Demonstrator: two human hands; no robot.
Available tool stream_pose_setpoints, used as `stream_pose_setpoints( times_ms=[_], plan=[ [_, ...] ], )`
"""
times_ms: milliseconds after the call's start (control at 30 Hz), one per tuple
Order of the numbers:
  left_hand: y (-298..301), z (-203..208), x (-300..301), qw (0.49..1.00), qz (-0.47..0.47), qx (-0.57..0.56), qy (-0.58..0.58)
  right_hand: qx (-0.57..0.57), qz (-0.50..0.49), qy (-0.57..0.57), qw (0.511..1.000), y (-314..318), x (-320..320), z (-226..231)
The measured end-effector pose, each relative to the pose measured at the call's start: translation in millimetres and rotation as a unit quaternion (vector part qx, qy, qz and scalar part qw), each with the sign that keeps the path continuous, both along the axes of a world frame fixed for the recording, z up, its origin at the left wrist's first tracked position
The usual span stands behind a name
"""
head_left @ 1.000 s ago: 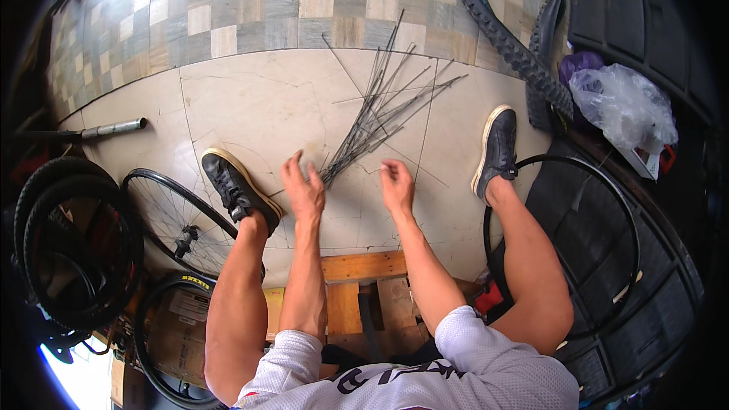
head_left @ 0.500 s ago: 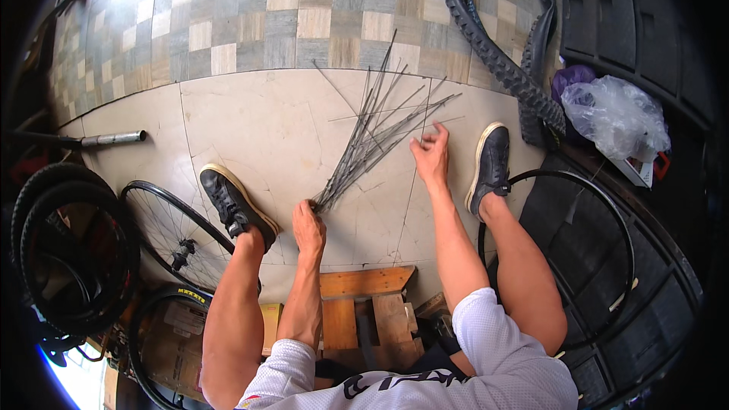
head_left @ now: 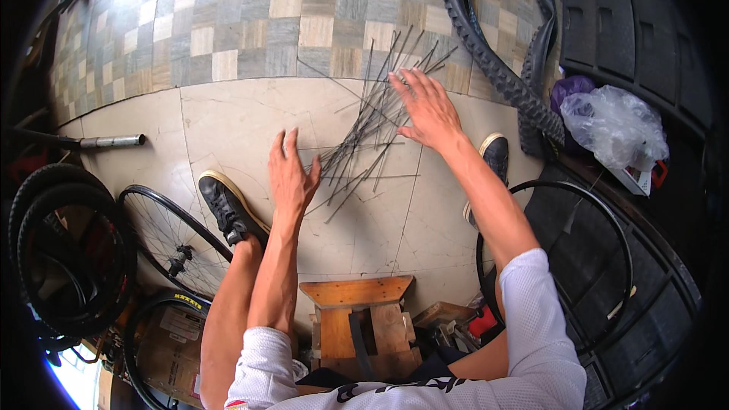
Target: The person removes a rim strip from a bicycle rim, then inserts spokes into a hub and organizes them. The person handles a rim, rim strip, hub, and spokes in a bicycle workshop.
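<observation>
A loose pile of thin dark bicycle spokes [head_left: 363, 135] lies on the pale tiled floor between my feet, several of them crossing at odd angles. My left hand [head_left: 291, 175] is at the near left end of the pile, fingers stretched and apart, with nothing in its grasp. Over the far right part of the pile is my right hand [head_left: 427, 106], palm down with fingers spread. Its fingertips are close to the spokes; I cannot tell whether they touch.
A bicycle wheel [head_left: 179, 260] and stacked tyres [head_left: 70, 254] stand at left, near a metal tube [head_left: 112, 140]. At right are a knobbly tyre [head_left: 497, 68], a clear plastic bag [head_left: 616, 125] and a black rim [head_left: 632, 247]. A wooden stool [head_left: 357, 292] is near me.
My left hand has let go of the spokes' near end and opened. My right hand has moved farther away over them. The bundle has spread into a looser, crossed pile.
</observation>
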State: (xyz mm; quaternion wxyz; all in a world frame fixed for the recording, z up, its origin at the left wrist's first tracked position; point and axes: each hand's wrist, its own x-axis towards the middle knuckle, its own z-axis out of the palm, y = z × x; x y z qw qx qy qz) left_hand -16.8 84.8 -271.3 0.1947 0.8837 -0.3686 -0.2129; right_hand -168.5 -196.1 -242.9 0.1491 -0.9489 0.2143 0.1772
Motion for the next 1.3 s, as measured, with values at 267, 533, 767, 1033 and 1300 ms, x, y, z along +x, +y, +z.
stream_pose_setpoints(
  times_ms=[267,533,767,1033,1300],
  plan=[
    [-91,-26,32,0.958,-0.277,0.077,-0.015,0.015,0.186,0.028,0.982,4,51,-35],
    [-9,-7,-9,0.958,-0.254,0.131,-0.011,0.009,-0.013,-0.121,0.993,64,10,-58],
    [29,-21,-34,0.956,-0.254,0.147,-0.026,0.015,0.154,0.063,0.986,81,-28,-31],
    [-21,-36,11,0.979,-0.199,0.022,0.038,0.033,0.102,-0.078,0.991,42,3,-53],
    [-6,-33,-6,0.990,-0.133,0.004,-0.047,0.052,0.060,-0.111,0.991,30,-11,-51]
  ],
)
